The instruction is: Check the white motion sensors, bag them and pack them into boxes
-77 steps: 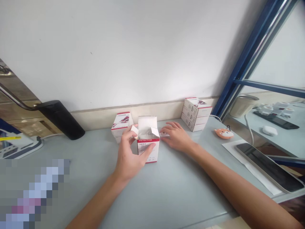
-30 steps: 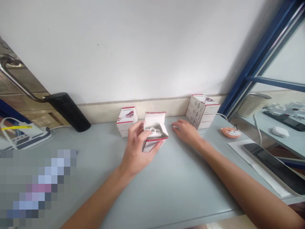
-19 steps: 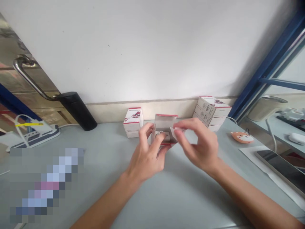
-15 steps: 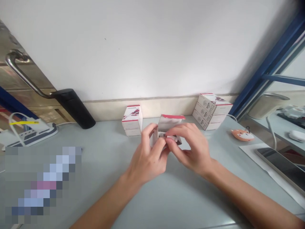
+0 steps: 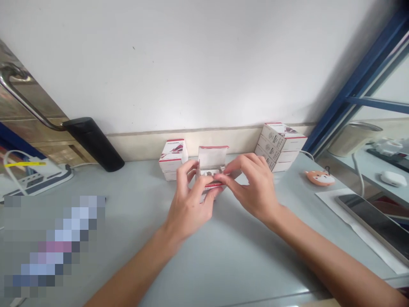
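Observation:
A small white and red carton (image 5: pixel 211 164) stands open on the grey table (image 5: pixel 230 251), its lid flap up. My left hand (image 5: pixel 188 200) is wrapped round the carton's left and front side. My right hand (image 5: pixel 252 187) is at the carton's open top from the right, thumb and fingers pinched at a side flap. Something white lies inside the opening; I cannot make it out.
Two stacked cartons (image 5: pixel 171 157) stand behind on the left and a stack of three (image 5: pixel 279 145) on the right by the wall. A black cylinder (image 5: pixel 92 143) leans at the back left. An orange fox figure (image 5: pixel 318 178), a phone (image 5: pixel 372 221) on paper, right.
My right hand left the table on the right and came to the carton's open top. My left hand tilted the carton, then set it more upright.

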Demonstrator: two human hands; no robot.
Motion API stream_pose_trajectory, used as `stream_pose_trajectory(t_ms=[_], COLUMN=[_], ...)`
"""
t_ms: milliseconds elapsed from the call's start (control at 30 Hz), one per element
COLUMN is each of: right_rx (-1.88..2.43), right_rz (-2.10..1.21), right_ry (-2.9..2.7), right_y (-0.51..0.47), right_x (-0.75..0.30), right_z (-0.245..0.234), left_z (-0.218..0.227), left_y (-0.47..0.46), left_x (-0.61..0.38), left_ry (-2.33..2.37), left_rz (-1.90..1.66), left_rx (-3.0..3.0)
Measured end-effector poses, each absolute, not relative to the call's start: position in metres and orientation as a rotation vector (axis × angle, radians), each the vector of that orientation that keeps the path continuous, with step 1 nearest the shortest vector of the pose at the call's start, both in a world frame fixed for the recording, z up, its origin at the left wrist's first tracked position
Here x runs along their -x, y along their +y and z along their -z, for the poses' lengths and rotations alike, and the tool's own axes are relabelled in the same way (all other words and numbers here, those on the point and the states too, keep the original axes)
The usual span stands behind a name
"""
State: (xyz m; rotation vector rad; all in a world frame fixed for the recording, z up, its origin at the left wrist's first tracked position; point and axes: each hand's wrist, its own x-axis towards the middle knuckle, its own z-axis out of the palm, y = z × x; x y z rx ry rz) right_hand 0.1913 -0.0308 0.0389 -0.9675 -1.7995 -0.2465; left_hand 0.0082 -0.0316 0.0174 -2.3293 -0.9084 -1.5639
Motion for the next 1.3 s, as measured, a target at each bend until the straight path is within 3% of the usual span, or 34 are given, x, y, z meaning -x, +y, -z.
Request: stream_pose_trajectory(t_ms=[233,433,533,700,800,1000,1300], right_rx=[0.875,0.927,0.954,0.908,0.864,0.804,0.817], right_rz=[0.178,0.211,0.094,-0.287,-0.389,-0.401,-0.327], right_ry=[-1.962,-2.059,-1.984,-1.695,-1.791,-1.792,-1.701], right_y=[-0.026,-0.023,-0.022,-0.019,-0.020,-0.023,-0.021], right_x=[-0.196,-0.194,-0.190,-0.186,-0.187,-0.189,-0.191], right_z=[-0.039,-0.032,-0.024,-0.014,-0.019,-0.029,-0.021], left_z=[-0.016,-0.006,0.000,0.001,-0.002,-0.010,-0.005], left_y=[-0.031,-0.023,-0.018,-0.015,-0.017,-0.017,-0.022], left_x=[-0.008,-0.002,0.000,-0.002,-0.002,0.001,-0.010], left_ry=[-0.954,-1.259,-1.280,-1.240,-1.321,-1.241,-1.312], left_rz=[1.630,1.673,1.757,2.244,2.294,2.166,2.536], left_rx=[2.288,2.234,2.307,2.345,2.415,2.574,2.576])
